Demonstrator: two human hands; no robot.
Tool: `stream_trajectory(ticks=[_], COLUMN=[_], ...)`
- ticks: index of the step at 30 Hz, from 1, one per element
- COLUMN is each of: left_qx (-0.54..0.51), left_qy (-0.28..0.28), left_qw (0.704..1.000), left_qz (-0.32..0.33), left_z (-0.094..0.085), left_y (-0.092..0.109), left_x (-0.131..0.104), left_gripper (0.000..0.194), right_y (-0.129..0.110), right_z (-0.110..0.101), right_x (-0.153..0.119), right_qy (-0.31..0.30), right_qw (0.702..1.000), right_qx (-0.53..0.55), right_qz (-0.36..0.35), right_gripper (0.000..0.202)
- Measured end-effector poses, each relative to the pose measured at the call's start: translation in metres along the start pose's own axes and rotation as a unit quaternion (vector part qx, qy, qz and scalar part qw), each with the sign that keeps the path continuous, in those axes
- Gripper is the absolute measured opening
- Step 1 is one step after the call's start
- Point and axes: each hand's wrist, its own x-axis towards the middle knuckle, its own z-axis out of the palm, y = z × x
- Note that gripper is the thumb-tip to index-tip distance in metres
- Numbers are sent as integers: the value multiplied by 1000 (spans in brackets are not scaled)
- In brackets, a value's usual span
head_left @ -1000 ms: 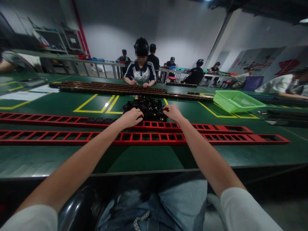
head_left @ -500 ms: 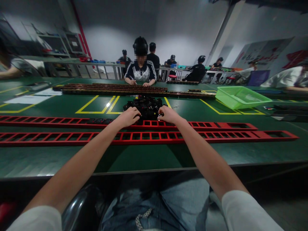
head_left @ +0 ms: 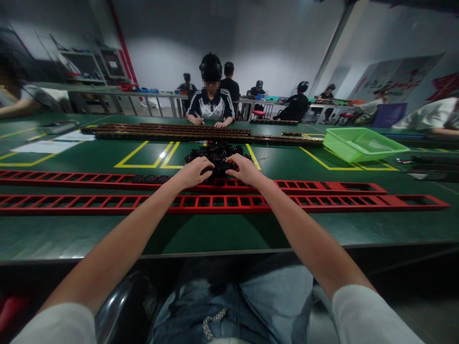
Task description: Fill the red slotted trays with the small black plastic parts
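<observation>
A heap of small black parts (head_left: 223, 151) lies on the green table in front of me. My left hand (head_left: 195, 173) is at the heap's near left side, above the far red slotted frame (head_left: 299, 185); its fingers are curled, and what they grip, if anything, is hidden. From the right, my right hand (head_left: 245, 170) bends its thumb and fingers round a small black part beside the heap. Several black pieces (head_left: 149, 179) sit in the far frame's slots, left of my hands. A second red slotted frame (head_left: 358, 202) runs parallel, nearer to me.
Long brown-black strips (head_left: 172, 131) lie across the table beyond the heap. A green plastic basket (head_left: 362, 145) stands at the right, and white paper sheets (head_left: 53, 145) lie at the left. Opposite sits a person (head_left: 211, 102) holding a pen. Yellow tape lines mark the tabletop.
My right hand has moved left, closer to my left hand. My left hand has shifted slightly right. The frames and the heap look much the same.
</observation>
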Motion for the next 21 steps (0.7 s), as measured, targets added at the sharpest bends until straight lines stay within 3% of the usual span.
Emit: stream_trajectory(ticks=[5, 11, 17, 21], left_qx=[-14, -9, -27, -40], left_qy=[-22, -1, -15, -29], left_qw=[999, 1000, 999, 998], left_qz=[22, -9, -27, -33], left_z=[-4, -5, -1, 2], left_y=[10, 12, 12, 10], left_x=[1, 2, 2, 1], left_gripper=[21, 20, 22, 23], right_y=[-22, -26, -27, -27], right_z=[6, 9, 8, 7], right_x=[1, 1, 0, -1], right_qy=[-17, -24, -51, -61], right_qw=[999, 997, 998, 997], right_qx=[29, 53, 30, 29], right_qz=[-36, -54, 10, 35], right_gripper=[25, 46, 12, 10])
